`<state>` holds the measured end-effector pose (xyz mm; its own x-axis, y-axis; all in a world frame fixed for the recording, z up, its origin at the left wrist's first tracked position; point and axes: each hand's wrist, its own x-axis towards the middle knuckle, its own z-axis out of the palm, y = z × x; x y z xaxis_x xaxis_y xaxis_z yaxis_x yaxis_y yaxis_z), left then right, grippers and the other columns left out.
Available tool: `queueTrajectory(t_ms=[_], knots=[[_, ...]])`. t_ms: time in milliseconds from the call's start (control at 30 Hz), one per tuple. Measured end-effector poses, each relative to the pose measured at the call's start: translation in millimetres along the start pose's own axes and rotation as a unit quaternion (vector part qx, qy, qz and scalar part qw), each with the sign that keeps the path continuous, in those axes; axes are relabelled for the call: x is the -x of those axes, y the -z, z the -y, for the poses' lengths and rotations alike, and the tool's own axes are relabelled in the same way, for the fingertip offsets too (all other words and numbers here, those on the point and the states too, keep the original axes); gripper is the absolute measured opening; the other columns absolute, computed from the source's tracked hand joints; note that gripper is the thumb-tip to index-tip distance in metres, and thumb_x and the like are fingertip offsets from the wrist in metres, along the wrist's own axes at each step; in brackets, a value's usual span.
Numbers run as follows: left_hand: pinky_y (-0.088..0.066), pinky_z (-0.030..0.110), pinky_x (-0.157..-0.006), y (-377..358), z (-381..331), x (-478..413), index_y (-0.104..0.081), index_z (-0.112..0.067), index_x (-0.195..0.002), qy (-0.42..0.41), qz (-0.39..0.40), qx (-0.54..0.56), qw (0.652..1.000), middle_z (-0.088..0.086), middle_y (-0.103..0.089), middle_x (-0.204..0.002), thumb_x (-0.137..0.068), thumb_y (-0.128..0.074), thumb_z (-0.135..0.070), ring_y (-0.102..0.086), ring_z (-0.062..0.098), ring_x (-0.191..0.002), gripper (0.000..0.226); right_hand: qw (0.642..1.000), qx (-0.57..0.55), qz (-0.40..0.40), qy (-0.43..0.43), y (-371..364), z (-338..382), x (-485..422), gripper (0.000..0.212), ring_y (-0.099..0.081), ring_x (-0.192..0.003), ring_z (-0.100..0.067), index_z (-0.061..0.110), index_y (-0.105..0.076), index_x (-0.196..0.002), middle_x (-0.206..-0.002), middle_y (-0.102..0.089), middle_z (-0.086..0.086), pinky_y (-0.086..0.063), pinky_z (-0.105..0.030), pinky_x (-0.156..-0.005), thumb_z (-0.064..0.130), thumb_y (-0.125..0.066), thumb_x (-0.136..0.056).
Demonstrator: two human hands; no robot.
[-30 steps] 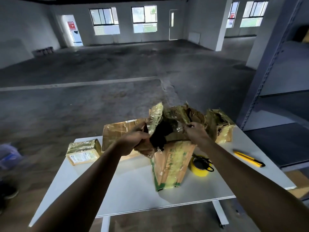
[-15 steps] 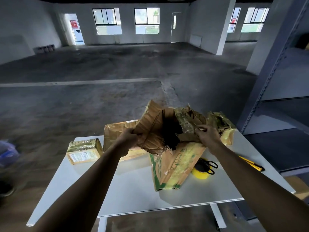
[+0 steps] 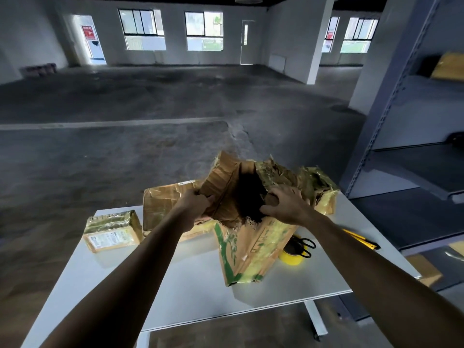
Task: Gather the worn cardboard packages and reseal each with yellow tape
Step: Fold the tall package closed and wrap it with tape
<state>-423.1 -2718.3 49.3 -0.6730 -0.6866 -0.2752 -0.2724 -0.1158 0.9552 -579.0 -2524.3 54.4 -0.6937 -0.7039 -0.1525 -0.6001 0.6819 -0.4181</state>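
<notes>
**worn carton held at its open mouth, ahead of taping**

the tall carton (image 3: 251, 249), printed in green and patched with old yellow tape, stands tilted on the white table (image 3: 190, 292), its dark mouth gaping upward between both hands. the left hand (image 3: 194, 205) grips the left flap (image 3: 221, 182) with fingers curled round its lower edge, probably to steady the flap and swing it inward. the right hand (image 3: 286, 204) lies with fingers spread over the crumpled right flap (image 3: 278, 175), thumb at the rim of the opening; this broad hold suits flattening torn board. whether its fingertips hook the far edge cannot be told.

three more packages are already gathered: a small labelled package (image 3: 110, 231) at the left, a brown package (image 3: 165, 199) behind the left hand, and a taped package (image 3: 321, 189) behind the right hand.

the yellow tape roll (image 3: 291, 257) sits just beside the carton's base, with black scissors (image 3: 305, 243) resting on it and a yellow knife (image 3: 361, 241) nearer the table's right edge, all within the right hand's reach. judged stage: flaps being closed, no fresh tape applied. the torn board may spring open again once a hand lets go.
</notes>
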Motion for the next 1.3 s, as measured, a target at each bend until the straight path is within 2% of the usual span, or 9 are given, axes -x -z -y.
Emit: queueTrajectory(t_ms=[167, 367, 567, 733, 933, 1000, 1133, 1233, 1300], knots=[[-0.055, 0.049, -0.093, -3, 2, -1, -0.070, -0.012, -0.105, -0.035, -0.001, -0.059, 0.998, 0.011, -0.073, -0.102, -0.086, -0.070, -0.009, -0.069, 0.029, -0.097, 0.020, 0.992, -0.085, -0.095, -0.013, -4, -7, 1, 0.079, -0.041, -0.125, -0.028, 0.024, -0.054, -0.121, -0.125, -0.053, -0.004, -0.035, -0.056, -0.107, 0.070, -0.037, -0.059], [-0.061, 0.044, -0.078, -14, -12, 7, -0.070, -0.010, -0.104, -0.045, 0.078, 0.001, 0.996, 0.015, -0.074, -0.102, -0.088, -0.071, -0.011, -0.072, 0.030, -0.092, 0.017, 0.980, -0.145, -0.129, -0.037, -2, -9, 2, 0.054, -0.052, -0.105, -0.025, 0.027, -0.054, -0.100, -0.098, -0.055, 0.003, -0.044, -0.055, -0.100, 0.065, -0.046, -0.063], [-0.057, 0.031, -0.071, -40, -31, 13, -0.067, -0.002, -0.108, -0.061, 0.183, 0.001, 0.981, 0.016, -0.074, -0.100, -0.098, -0.059, -0.009, -0.072, 0.026, -0.088, 0.015, 0.972, -0.181, -0.143, -0.033, 0, -12, 2, 0.057, -0.056, -0.101, -0.022, 0.031, -0.056, -0.098, -0.097, -0.059, 0.007, -0.046, -0.054, -0.097, 0.068, -0.048, -0.057], [-0.055, 0.035, -0.087, -61, -38, 14, -0.067, -0.007, -0.106, -0.050, 0.256, -0.020, 0.965, 0.012, -0.073, -0.100, -0.098, -0.057, -0.013, -0.070, 0.021, -0.086, 0.014, 0.976, -0.189, -0.111, -0.015, 0, -9, -1, 0.045, -0.053, -0.114, -0.026, 0.023, -0.059, -0.110, -0.112, -0.058, -0.003, -0.045, -0.049, -0.100, 0.062, -0.048, -0.089], [-0.056, 0.034, -0.088, -66, -36, 10, -0.062, -0.022, -0.126, -0.071, 0.265, -0.082, 0.958, -0.001, -0.069, -0.121, -0.083, -0.066, -0.061, -0.066, 0.015, -0.111, 0.058, 0.953, -0.293, -0.081, 0.000, 6, -8, 14, 0.068, -0.038, -0.142, -0.022, 0.035, -0.051, -0.141, -0.148, -0.047, 0.003, -0.027, -0.043, -0.119, 0.077, -0.031, -0.092], [-0.057, 0.041, -0.092, -67, -35, 10, -0.062, -0.018, -0.126, -0.068, 0.271, -0.042, 0.959, 0.002, -0.070, -0.120, -0.084, -0.068, -0.060, -0.067, 0.017, -0.110, 0.060, 0.959, -0.273, -0.054, 0.056, 8, -10, 17, 0.052, -0.054, -0.122, -0.009, 0.029, -0.059, -0.125, -0.127, -0.060, 0.009, -0.042, -0.018, -0.101, 0.067, -0.044, -0.094], [-0.057, 0.045, -0.092, -70, -35, 13, -0.059, -0.012, -0.128, -0.081, 0.262, -0.015, 0.962, 0.004, -0.068, -0.123, -0.076, -0.068, -0.071, -0.068, 0.017, -0.110, 0.079, 0.985, -0.122, -0.072, 0.098, 4, -7, 13, 0.061, -0.054, -0.117, -0.021, 0.020, -0.058, -0.124, -0.123, -0.060, -0.001, -0.043, -0.030, -0.093, 0.063, -0.063, -0.082], [-0.054, 0.021, -0.089, -67, -34, 18, -0.052, -0.031, -0.136, -0.110, 0.263, -0.065, 0.956, -0.012, -0.056, -0.135, -0.083, -0.050, -0.077, -0.054, 0.004, -0.118, 0.070, 0.985, -0.124, -0.113, 0.049, 2, -4, 12, 0.059, -0.045, -0.130, -0.025, 0.021, -0.055, -0.134, -0.132, -0.055, -0.004, -0.033, -0.027, -0.100, 0.041, -0.073, -0.082], [-0.046, 0.005, -0.072, -63, -30, 20, -0.043, -0.030, -0.143, -0.167, 0.212, -0.149, 0.951, -0.012, -0.047, -0.131, -0.100, -0.044, -0.054, -0.048, -0.001, -0.105, 0.049, 0.981, -0.132, -0.140, 0.040, 0, -4, 8, 0.051, -0.052, -0.123, -0.026, 0.019, -0.060, -0.129, -0.127, -0.060, -0.006, -0.037, -0.029, -0.098, 0.034, -0.073, -0.082]])
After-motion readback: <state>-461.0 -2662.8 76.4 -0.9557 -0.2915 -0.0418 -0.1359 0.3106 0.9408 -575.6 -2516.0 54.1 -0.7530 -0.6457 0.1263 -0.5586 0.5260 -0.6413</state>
